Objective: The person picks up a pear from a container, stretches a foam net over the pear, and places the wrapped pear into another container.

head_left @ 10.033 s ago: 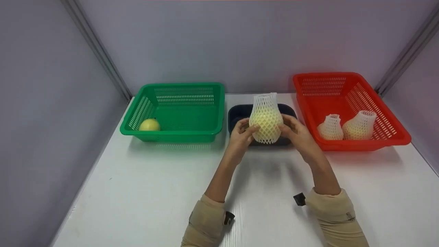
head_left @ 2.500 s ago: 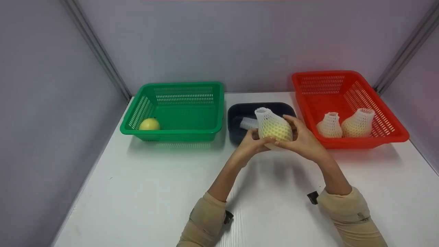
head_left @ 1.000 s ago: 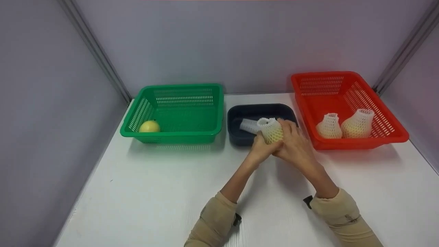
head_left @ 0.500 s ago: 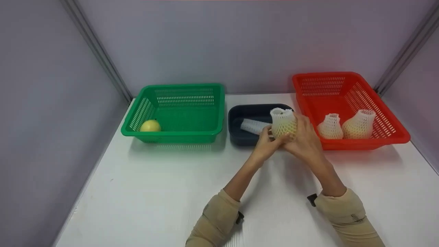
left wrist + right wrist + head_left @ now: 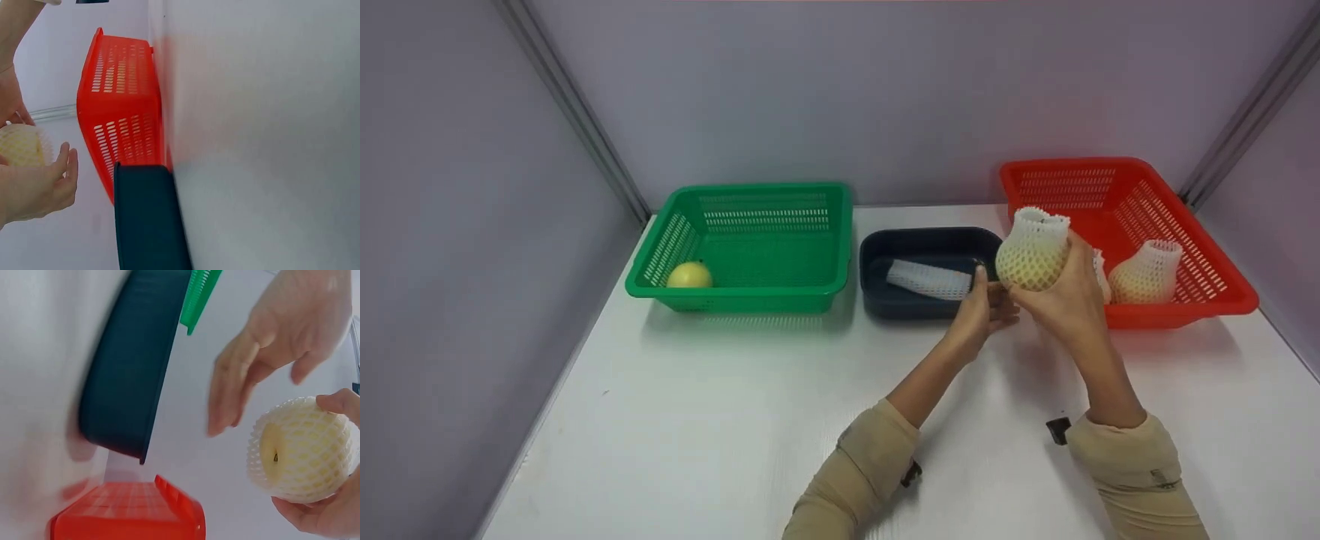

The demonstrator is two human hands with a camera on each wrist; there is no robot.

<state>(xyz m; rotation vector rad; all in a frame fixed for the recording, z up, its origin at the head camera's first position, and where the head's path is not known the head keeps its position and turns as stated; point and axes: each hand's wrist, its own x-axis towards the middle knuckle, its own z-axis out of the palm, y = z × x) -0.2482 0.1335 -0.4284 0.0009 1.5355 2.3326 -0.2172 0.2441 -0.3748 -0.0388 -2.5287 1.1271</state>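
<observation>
The right hand has its grip clamped round the fruit, raised near the red basket; the left hand, fingers loose, is apart. Best keep pressure light, net upright.

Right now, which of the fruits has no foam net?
The bare fruit in the green basket; the right hand holds a netted fruit, and two netted others lie in the red basket.
</observation>
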